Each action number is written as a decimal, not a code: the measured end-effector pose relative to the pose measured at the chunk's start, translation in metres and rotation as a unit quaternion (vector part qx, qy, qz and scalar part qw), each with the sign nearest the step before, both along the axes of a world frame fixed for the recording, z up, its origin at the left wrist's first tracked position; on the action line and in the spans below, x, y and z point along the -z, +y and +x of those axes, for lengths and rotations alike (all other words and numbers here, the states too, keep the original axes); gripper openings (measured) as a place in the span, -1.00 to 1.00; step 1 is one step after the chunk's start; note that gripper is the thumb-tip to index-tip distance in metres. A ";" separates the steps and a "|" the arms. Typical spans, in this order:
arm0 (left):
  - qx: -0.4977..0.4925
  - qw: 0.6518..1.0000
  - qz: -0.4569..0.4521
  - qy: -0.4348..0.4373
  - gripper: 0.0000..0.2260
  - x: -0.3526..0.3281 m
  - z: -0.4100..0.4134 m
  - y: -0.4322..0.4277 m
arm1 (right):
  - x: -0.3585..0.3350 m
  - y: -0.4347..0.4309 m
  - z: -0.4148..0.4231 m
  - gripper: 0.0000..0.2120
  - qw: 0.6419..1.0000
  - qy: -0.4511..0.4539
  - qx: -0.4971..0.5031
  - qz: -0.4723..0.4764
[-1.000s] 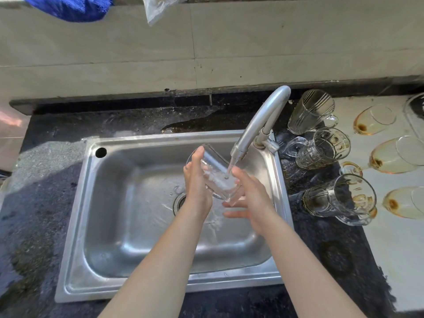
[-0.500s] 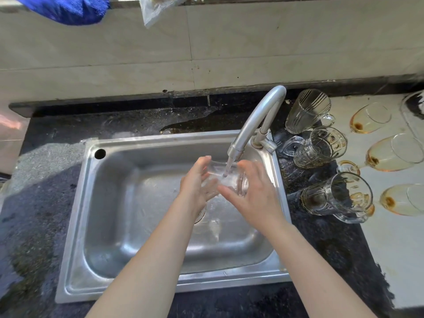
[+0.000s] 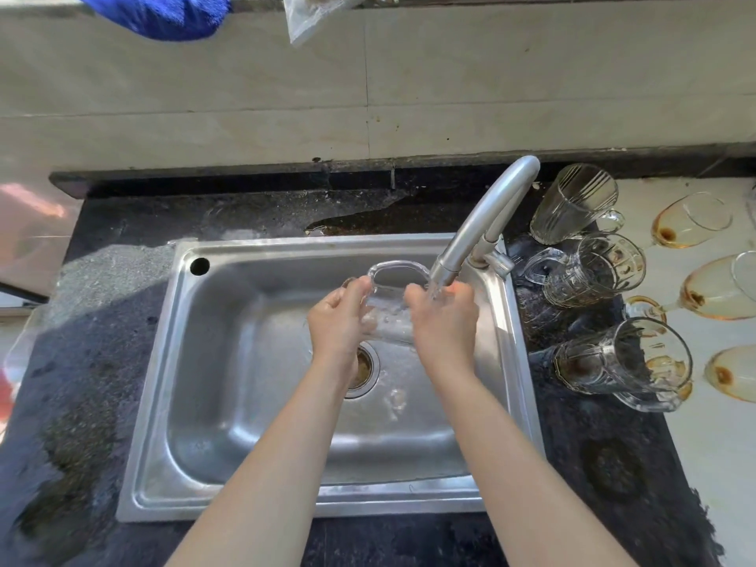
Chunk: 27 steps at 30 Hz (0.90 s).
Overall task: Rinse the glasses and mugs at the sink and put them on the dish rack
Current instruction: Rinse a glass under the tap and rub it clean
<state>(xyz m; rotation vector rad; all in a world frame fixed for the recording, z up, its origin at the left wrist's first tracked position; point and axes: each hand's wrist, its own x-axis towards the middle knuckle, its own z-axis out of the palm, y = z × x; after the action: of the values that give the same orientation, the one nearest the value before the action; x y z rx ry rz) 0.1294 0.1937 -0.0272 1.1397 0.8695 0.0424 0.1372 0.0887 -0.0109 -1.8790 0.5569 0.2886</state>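
The fingers of the left hand [image 3: 339, 321] are curled round one end of a clear glass mug [image 3: 388, 327]. Those of the right hand [image 3: 444, 317] wrap the other end, so both hands grip it between them. The mug lies on its side above the basin, its handle [image 3: 399, 270] turned up and away from the person. Water runs from the spout of the tap [image 3: 482, 223] onto the mug just by the right hand's knuckles (which end is the mouth cannot be told). Below the hands sits the drain [image 3: 366, 372] in the wet floor of the steel sink [image 3: 147, 403]. On the dark counter [image 3: 82, 362] right of the sink, three more glass mugs [image 3: 593, 276] lie on their sides, near one another. Beyond them, on a pale surface [image 3: 716, 464], amber-tinted stemmed glasses [image 3: 720, 290] also lie on their sides, with brown residue inside. At the top edge hang a blue cloth [image 3: 163, 14] and a clear plastic bag [image 3: 311, 18].
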 end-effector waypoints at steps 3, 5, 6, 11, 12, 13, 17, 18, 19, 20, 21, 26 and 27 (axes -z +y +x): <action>0.019 0.994 0.101 -0.046 -0.74 0.000 -0.006 0.003 | -0.008 -0.009 0.013 -0.81 0.951 0.219 0.040 0.215; 0.036 0.987 0.150 -0.055 -0.60 0.001 -0.010 0.003 | -0.009 -0.012 0.011 -0.84 0.941 0.235 0.026 0.240; 0.036 0.986 0.153 -0.057 -0.57 0.002 -0.011 0.003 | -0.008 -0.012 0.009 -0.84 0.952 0.209 0.029 0.221; -0.008 0.997 0.081 0.002 -0.68 0.006 -0.009 -0.011 | -0.001 -0.003 -0.006 -0.79 0.999 -0.041 -0.018 -0.013; 0.001 0.995 0.090 0.041 -0.71 0.007 -0.009 -0.013 | -0.001 -0.004 -0.008 -0.81 0.994 -0.079 -0.047 -0.066; 0.020 0.992 0.093 0.082 -0.73 0.007 -0.007 -0.014 | -0.001 -0.007 -0.010 -0.82 0.984 -0.110 -0.078 -0.116; 0.119 0.979 0.075 0.148 -0.82 0.008 0.002 -0.012 | 0.000 -0.018 -0.017 -0.75 0.937 -0.214 -0.182 -0.206; 0.132 0.977 0.080 0.149 -0.85 0.007 0.004 -0.013 | 0.001 -0.021 -0.017 -0.69 0.926 -0.241 -0.195 -0.216; 0.133 0.976 0.085 0.150 -0.84 0.006 0.004 -0.014 | 0.001 -0.024 -0.017 -0.64 0.913 -0.269 -0.205 -0.229; 0.122 0.978 0.083 0.149 -0.86 0.008 0.003 -0.015 | 0.000 -0.025 -0.015 -0.60 0.899 -0.292 -0.220 -0.242; 0.105 0.980 0.069 0.152 -0.92 0.008 0.002 -0.016 | -0.001 -0.027 -0.014 -0.56 0.885 -0.309 -0.244 -0.248; 0.033 0.985 0.019 0.168 -0.87 0.009 -0.003 -0.018 | -0.003 -0.021 -0.009 -0.51 0.922 -0.243 -0.250 -0.166; 0.036 0.987 0.045 0.150 -0.87 0.009 -0.005 -0.019 | 0.002 -0.021 -0.010 -0.56 0.950 -0.198 -0.208 -0.118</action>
<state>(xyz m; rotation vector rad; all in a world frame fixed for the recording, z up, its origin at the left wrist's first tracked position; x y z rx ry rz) 0.1248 0.1751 -0.0359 1.2810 1.1010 -0.1540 0.1277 0.0682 -0.0125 -2.2070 -0.0887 0.1111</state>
